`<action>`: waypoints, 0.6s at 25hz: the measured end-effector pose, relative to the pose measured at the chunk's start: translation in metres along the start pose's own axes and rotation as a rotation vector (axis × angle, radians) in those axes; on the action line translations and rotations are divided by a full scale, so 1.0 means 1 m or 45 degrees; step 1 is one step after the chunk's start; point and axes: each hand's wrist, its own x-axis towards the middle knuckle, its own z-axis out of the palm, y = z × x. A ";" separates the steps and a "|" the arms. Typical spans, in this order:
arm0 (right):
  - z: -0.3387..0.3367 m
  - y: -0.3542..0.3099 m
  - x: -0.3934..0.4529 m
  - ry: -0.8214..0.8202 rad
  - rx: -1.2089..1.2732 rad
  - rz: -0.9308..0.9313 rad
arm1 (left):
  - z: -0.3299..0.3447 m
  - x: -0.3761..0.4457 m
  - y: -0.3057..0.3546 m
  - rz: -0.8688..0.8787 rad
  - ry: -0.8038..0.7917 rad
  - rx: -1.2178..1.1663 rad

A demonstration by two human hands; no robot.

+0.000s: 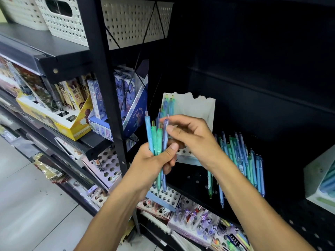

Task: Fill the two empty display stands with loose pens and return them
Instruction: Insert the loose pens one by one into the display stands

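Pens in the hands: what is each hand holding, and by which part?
The left hand clasps a bunch of pens around their lower barrels. The right hand pinches the top end of one pen in that bunch.

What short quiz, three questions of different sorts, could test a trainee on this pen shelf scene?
1. True or false: the left hand holds a bunch of pens.
2. Where do the loose pens lie: A on the floor, B on the dark shelf, C in a basket?
3. What does the right hand pinch?

Key: 1 true. 2 B. 3 One pen from the bunch, near its top.
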 end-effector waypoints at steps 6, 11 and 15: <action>-0.025 -0.002 -0.004 0.093 0.179 0.103 | 0.006 -0.001 -0.003 -0.021 -0.127 0.021; -0.049 -0.005 0.015 0.808 0.310 -0.051 | -0.014 0.001 -0.011 0.061 0.208 0.119; -0.031 0.015 0.024 0.803 -0.078 -0.085 | -0.018 0.004 -0.010 0.083 0.338 0.073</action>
